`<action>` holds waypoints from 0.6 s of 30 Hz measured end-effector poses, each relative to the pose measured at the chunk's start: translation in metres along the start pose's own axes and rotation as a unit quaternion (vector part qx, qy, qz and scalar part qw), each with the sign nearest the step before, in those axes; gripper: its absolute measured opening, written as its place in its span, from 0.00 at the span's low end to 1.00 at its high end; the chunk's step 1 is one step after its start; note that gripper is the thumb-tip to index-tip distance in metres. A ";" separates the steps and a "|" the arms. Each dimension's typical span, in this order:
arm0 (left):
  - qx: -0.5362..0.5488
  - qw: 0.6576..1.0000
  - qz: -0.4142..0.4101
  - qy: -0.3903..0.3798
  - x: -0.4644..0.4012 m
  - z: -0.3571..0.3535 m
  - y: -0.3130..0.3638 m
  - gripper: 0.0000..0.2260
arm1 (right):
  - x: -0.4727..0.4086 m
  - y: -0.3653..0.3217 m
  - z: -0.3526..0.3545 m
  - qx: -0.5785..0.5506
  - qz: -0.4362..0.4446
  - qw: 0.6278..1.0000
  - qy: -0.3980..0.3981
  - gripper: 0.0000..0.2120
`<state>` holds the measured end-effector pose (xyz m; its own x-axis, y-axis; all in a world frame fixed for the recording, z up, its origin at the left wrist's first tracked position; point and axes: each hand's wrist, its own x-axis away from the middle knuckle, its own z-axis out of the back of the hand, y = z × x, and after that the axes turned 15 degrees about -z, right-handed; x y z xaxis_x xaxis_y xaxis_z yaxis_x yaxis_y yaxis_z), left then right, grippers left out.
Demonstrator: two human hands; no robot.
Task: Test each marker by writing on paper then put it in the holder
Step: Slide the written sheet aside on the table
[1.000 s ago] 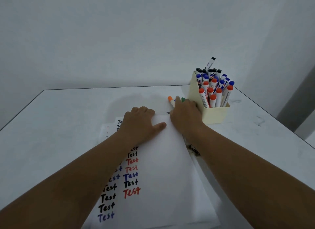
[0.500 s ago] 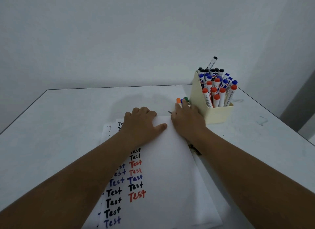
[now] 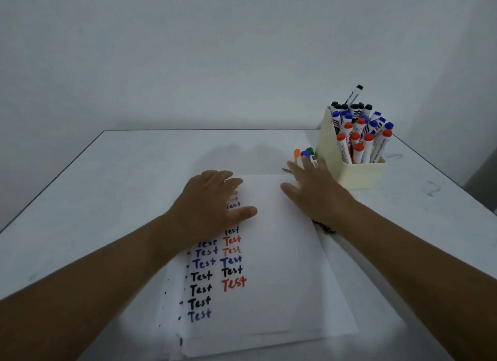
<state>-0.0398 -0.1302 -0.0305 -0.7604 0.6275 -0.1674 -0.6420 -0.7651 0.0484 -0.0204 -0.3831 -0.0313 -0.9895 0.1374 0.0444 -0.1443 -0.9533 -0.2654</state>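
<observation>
Three loose markers [image 3: 304, 156] lie on the bench [image 3: 107, 188] just left of the full holder [image 3: 352, 169], touched by the flat right hand [image 3: 312, 188]. The paper [image 3: 269, 266] is pressed by the spread left hand [image 3: 209, 207]. Markers could be nudged away, or the holder knocked, by a careless reach

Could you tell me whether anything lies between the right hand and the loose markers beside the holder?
Nothing visible does. The right hand already reaches the loose markers lying on the table just left of the cream holder, its fingertips over their barrels. The left hand rests apart on the paper.
</observation>
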 end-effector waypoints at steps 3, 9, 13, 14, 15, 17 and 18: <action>0.024 0.999 -0.028 0.004 0.051 0.014 0.016 0.41 | 0.056 0.003 0.013 -0.009 0.088 0.992 -0.085 0.34; 0.064 0.989 -0.047 -0.123 0.132 0.036 0.052 0.52 | 0.144 0.024 0.019 0.034 0.210 0.954 -0.211 0.40; 0.078 0.986 -0.060 -0.134 0.147 0.032 0.060 0.53 | 0.171 0.025 0.015 0.079 0.235 0.946 -0.209 0.39; 0.075 0.986 -0.061 -0.135 0.147 0.029 0.060 0.52 | 0.173 0.024 0.011 0.087 0.237 0.946 -0.204 0.39; 0.072 0.986 -0.062 -0.136 0.147 0.028 0.060 0.51 | 0.174 0.023 0.007 0.088 0.236 0.947 -0.199 0.38; 0.072 0.986 -0.060 -0.135 0.147 0.024 0.059 0.47 | 0.175 0.022 0.002 0.076 0.231 0.951 -0.190 0.35; 0.072 0.987 -0.059 -0.134 0.148 0.021 0.058 0.46 | 0.175 0.022 0.000 0.071 0.231 0.953 -0.183 0.33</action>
<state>-0.1921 -0.0789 -0.0314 -0.6662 0.7410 0.0843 -0.7197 -0.6685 0.1873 -0.1970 -0.3799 -0.0289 -0.8750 -0.3847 0.2940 0.3347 -0.9194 -0.2067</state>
